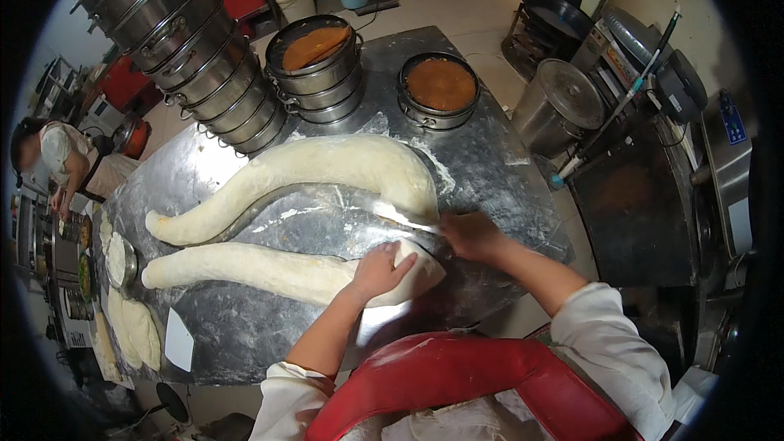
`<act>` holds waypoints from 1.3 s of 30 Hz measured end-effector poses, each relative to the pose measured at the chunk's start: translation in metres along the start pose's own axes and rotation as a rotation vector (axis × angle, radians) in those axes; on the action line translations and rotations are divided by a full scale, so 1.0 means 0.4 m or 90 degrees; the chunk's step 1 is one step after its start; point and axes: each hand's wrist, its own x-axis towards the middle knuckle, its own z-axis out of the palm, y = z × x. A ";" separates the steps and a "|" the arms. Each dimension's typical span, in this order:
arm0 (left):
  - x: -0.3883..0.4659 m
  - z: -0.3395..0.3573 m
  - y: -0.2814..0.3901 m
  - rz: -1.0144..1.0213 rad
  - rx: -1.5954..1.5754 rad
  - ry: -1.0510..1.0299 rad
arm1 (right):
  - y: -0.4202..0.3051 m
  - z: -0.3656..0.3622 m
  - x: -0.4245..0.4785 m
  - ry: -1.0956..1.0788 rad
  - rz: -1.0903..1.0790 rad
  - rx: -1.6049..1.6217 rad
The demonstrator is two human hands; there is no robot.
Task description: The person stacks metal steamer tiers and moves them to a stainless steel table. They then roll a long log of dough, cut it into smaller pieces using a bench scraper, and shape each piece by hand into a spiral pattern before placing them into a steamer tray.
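Two long thick rolls of dough lie on a floured metal worktable (257,324). My left hand (383,271) rests with spread fingers on the right end of the nearer dough roll (245,266). My right hand (468,234) is closed around the handle end of a blurred, shiny blade, seemingly a knife (398,215). The blade lies between the rolls, close to the curved right end of the farther dough roll (331,162). A white dough scraper (179,341) lies at the near left, beside smaller pieces of dough (139,331). A metal bowl of flour (120,260) stands at the left edge.
Tall stacked metal steamers (202,67) stand at the back left. Behind the dough are a shorter steamer stack (318,82) and a round pan (440,89), both with orange-brown contents. A lidded steel pot (557,110) stands beyond the right edge. Another person (67,156) works at the far left.
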 end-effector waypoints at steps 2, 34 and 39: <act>-0.016 0.020 -0.003 0.049 -0.034 0.027 | 0.015 -0.033 -0.075 0.109 0.213 0.069; -0.296 -0.332 -0.486 -0.114 0.229 -0.107 | -0.424 0.286 0.289 0.131 -0.076 0.137; -0.376 -0.356 -0.537 -0.093 0.153 -0.095 | -0.499 0.282 0.299 0.034 -0.036 0.115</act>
